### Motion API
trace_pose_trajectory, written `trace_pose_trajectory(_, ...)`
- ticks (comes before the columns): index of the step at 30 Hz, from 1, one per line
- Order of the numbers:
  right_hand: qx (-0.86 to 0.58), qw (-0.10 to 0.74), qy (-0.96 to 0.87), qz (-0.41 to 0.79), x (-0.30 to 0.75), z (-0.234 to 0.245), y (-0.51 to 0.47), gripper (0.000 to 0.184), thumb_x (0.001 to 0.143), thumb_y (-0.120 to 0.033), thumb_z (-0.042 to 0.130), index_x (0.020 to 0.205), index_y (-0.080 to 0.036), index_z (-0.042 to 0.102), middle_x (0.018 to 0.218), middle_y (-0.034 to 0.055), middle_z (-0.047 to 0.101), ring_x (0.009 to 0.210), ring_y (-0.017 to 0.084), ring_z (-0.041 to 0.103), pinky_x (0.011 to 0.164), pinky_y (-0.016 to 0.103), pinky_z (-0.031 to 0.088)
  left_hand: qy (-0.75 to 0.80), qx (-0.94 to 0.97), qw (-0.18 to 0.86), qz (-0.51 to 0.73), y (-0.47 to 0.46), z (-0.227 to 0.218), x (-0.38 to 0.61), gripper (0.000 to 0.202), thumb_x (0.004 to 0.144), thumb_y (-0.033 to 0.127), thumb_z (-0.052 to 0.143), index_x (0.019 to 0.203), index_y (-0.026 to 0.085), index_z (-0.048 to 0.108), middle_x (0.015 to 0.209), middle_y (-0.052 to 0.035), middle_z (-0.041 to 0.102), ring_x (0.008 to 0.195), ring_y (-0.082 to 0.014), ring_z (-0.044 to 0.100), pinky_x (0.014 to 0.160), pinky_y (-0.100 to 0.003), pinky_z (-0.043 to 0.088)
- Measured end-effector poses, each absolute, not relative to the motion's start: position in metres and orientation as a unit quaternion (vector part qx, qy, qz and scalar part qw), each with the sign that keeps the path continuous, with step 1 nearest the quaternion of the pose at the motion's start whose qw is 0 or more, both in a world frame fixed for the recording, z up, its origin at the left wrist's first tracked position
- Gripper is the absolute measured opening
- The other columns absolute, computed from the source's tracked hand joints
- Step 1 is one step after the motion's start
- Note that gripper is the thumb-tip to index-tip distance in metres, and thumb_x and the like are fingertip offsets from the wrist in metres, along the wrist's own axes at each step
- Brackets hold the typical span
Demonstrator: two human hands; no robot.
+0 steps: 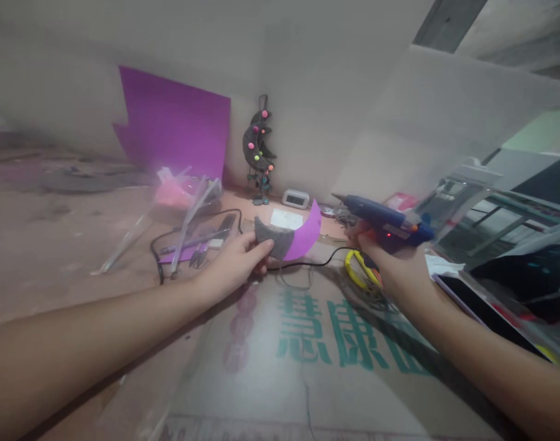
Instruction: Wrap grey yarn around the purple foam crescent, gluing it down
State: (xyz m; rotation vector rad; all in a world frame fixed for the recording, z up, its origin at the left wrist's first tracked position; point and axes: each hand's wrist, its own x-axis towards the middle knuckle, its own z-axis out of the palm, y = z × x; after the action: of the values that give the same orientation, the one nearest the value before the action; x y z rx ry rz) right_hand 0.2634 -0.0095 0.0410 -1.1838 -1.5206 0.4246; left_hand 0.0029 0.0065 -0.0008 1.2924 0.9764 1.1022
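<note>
Between the thumb and fingers of my left hand (241, 260) is a crescent moon cutout (305, 236), pinched at its grey end. Grey material covers the left part of the crescent; the right part is bare purple. My right hand (376, 245) grips a blue hot glue gun (381, 215), its nozzle aimed left and a small red light lit on its side. The nozzle is apart from the crescent, above and to its right. Below the glue gun lies a yellow-handled tool (360, 269) beside a bundle of cord, both partly hidden by my right arm.
A grey crescent ornament with coloured balls (257, 144) stands against the wall. Left are a purple sheet (179, 122), glue sticks (188, 223) and a pink bag (173, 190). A white digital clock (295, 198) sits behind. Printed cardboard (261, 392) covers the table; a black cable (323, 262) crosses it.
</note>
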Motion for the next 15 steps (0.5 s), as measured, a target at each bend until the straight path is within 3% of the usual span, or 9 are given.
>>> trace_pose_trajectory(6,-0.499,0.425,-0.746,0.116,0.250,0.028,-0.045,0.014,0.080,-0.036,0.067,0.082,-0.023,0.062,0.076,0.0020,0.066,0.068,0.019,0.065,0.068,0.033,0.056,0.436,0.568,0.533,0.451,0.002,0.007,0.002,0.023,0.084,0.036,0.057,0.073,0.018,0.047,0.059,0.0029,0.053,0.049,-0.0076,0.050,0.045,-0.018,0.037)
trace_pose_trajectory(15,-0.466,0.330,-0.815,0.101,0.243,0.030,-0.047,0.006,0.082,-0.027,0.063,0.085,-0.022,0.063,0.083,0.0021,0.071,0.076,0.018,0.068,0.065,0.028,0.053,0.422,0.597,0.524,0.437,0.002,0.004,0.000,0.022,0.088,0.039,0.053,0.081,0.019,0.049,0.059,0.0045,0.052,0.044,-0.0069,0.048,0.040,-0.018,0.036)
